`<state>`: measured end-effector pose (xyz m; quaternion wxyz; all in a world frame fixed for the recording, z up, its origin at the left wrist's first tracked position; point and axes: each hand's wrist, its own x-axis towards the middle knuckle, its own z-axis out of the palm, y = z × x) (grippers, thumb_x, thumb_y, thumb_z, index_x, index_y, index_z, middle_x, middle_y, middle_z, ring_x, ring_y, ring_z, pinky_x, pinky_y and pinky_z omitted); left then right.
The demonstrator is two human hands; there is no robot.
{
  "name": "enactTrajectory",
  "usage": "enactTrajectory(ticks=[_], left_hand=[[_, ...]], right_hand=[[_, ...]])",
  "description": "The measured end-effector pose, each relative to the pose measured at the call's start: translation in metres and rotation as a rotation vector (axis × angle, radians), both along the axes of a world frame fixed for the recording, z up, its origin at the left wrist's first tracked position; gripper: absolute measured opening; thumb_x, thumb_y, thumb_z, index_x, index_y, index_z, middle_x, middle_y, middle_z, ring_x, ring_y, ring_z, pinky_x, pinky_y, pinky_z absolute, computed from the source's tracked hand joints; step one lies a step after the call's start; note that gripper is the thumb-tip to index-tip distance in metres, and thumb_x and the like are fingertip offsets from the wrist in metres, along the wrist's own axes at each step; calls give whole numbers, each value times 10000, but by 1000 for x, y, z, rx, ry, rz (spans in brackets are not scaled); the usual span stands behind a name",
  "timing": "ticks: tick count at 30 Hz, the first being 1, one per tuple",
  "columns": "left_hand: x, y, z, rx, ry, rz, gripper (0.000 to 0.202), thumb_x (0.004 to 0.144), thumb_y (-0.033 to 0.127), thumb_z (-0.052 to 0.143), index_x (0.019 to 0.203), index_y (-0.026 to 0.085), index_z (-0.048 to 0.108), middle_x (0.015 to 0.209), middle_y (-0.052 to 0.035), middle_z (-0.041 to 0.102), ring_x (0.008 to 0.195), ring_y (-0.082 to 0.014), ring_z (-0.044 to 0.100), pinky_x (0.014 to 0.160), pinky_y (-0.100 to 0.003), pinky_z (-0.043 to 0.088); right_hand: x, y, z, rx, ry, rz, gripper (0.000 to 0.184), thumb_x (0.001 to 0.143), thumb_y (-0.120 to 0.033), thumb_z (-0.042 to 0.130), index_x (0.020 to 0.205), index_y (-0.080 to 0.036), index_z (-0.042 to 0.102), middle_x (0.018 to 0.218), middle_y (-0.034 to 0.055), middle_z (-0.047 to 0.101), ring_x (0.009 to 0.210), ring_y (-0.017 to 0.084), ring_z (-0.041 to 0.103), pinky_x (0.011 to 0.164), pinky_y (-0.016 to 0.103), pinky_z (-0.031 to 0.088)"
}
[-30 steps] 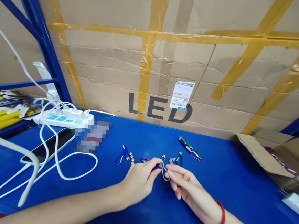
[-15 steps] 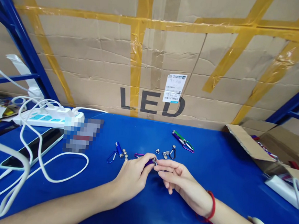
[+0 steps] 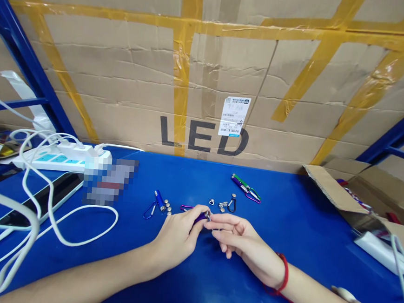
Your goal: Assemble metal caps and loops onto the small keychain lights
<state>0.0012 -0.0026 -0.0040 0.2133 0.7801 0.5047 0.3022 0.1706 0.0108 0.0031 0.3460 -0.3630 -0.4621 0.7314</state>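
Left grip [image 3: 176, 237], one purple tube [image 3: 200, 218] held

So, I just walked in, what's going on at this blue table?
A person is working with both bare hands over the blue table. The left hand holds a small purple tube, and the right hand has its fingertips at the tube's metal end; whether they pinch anything is too small to tell. Just beyond lie a blue tube, small silver discs and a green tube.
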Motion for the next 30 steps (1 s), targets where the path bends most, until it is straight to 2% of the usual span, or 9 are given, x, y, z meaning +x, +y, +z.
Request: enactTrajectory(ticks=[7, 13, 19, 26, 30], left_hand=[[0, 0, 1, -16, 3, 3, 204, 875, 179, 364, 1029, 231, 487, 909, 11, 657, 768, -155, 621, 648, -233, 416], [1, -2, 1, 2, -37, -20, 183, 876, 206, 384, 1005, 245, 507, 916, 25, 656, 802, -148, 620, 685, -227, 424], [0, -4, 1, 37, -9, -29, 210, 864, 197, 400, 1020, 253, 530, 891, 31, 662, 691, -136, 621, 628, -219, 426], [-2, -6, 2, 48, -11, -55, 197, 859, 192, 416, 1012, 251, 526, 920, 25, 657, 776, -145, 626, 669, -216, 435], [-2, -6, 3, 66, -16, -77, 191, 851, 171, 416, 995, 246, 517, 877, 36, 659, 689, -121, 618, 616, -194, 425]], right_hand=[[2, 1, -2, 16, -6, 12, 325, 621, -229, 742, 933, -191, 659, 929, 52, 664, 472, 21, 509, 425, 127, 435], [1, 0, -5, 26, -66, 25, 338, 578, -258, 771, 888, -181, 658, 769, -5, 622, 450, 23, 498, 390, 127, 402], [-2, -4, 1, 68, -116, -10, 349, 559, -314, 779, 851, -166, 655, 707, -10, 576, 475, 40, 480, 394, 143, 390], [-3, -5, 5, 90, -148, -53, 352, 550, -370, 775, 813, -170, 652, 672, -20, 545, 440, 19, 397, 386, 142, 316], [-2, -5, 2, 136, -179, -38, 364, 560, -406, 762, 796, -158, 641, 651, -21, 539, 435, 13, 390, 400, 138, 316]])
